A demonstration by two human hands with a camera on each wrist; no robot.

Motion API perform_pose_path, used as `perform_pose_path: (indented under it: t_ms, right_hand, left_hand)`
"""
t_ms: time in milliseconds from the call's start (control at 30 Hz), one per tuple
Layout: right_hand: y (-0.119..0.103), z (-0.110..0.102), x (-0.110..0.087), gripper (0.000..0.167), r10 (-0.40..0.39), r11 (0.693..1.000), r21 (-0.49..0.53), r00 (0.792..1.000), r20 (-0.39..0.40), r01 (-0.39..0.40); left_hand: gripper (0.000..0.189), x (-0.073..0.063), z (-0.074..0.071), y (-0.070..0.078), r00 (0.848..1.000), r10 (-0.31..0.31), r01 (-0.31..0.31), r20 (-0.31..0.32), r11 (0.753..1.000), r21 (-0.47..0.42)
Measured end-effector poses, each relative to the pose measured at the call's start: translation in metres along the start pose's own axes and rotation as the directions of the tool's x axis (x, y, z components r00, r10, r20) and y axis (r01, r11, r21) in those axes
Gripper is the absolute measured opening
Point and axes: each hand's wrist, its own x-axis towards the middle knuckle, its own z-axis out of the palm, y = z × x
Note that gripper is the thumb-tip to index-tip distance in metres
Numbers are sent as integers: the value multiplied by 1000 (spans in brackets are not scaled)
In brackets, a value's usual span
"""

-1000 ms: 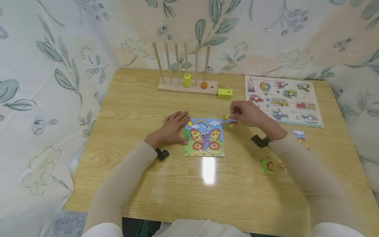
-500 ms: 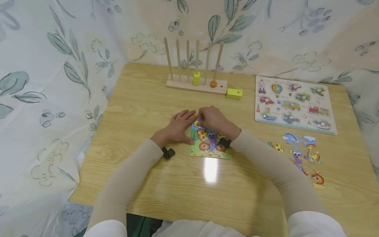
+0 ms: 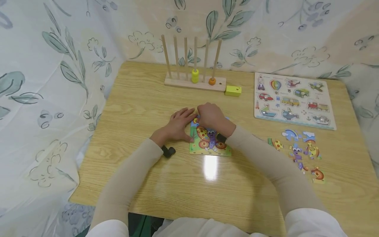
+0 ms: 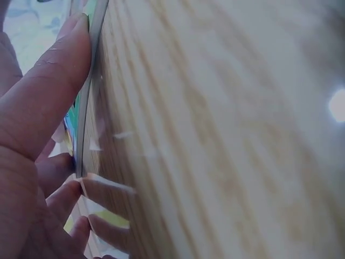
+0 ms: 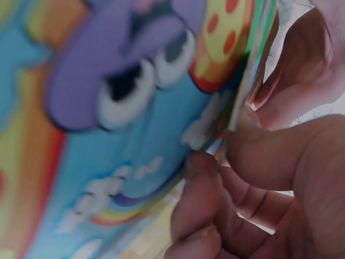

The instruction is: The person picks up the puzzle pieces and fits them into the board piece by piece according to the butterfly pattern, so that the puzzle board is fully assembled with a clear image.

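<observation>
Floral cloth (image 3: 142,19) behind worktop (image 3: 165,191). Butterfly board (image 3: 211,144) sits mid-worktop; loose pieces (image 3: 297,152) toward right edge. Left hand (image 3: 179,125) spread against board; right hand (image 3: 211,116) pinches what looks like a piece (image 5: 217,144), mostly hidden. Off-angle pressing could skid the board.

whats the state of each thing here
Butterfly board: picture up, partly covered
Left grip: spread, touching the butterfly board
Right grip: curled, pinching at the board's upper-left corner
Puzzle pieces: loose, right of the board
Peg rack: upright, beads on two pegs, four bare
Yellow block: lying beside the rack
Vehicle board: flat, picture up
</observation>
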Motion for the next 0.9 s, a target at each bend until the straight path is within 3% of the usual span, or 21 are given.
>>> perform_pose_path:
  t_ms: [167, 467, 667, 800, 900]
  right_hand:
    - [-1, -2, 4, 37, 71, 992, -103, 997, 28, -68]
    - [11, 9, 1, 31, 9, 987, 159, 999, 39, -15]
    - [20, 12, 3, 38, 69, 956, 283, 997, 27, -74]
    - [30, 10, -15, 30, 65, 973, 223, 997, -48, -53]
    - [49, -2, -43, 28, 135, 976, 187, 983, -124, -110]
  left_hand:
    - [110, 0, 1, -2, 1000, 10, -10, -16, 1000, -6]
    - [107, -5, -2, 1, 1000, -22, 21, -16, 999, -24]
    - [107, 0, 1, 0, 1000, 7, -7, -27, 1000, -1]
    - [106, 3, 5, 1, 1000, 11, -11, -27, 1000, -5]
    - [107, 1, 7, 2, 1000, -5, 5, -28, 1000, -16]
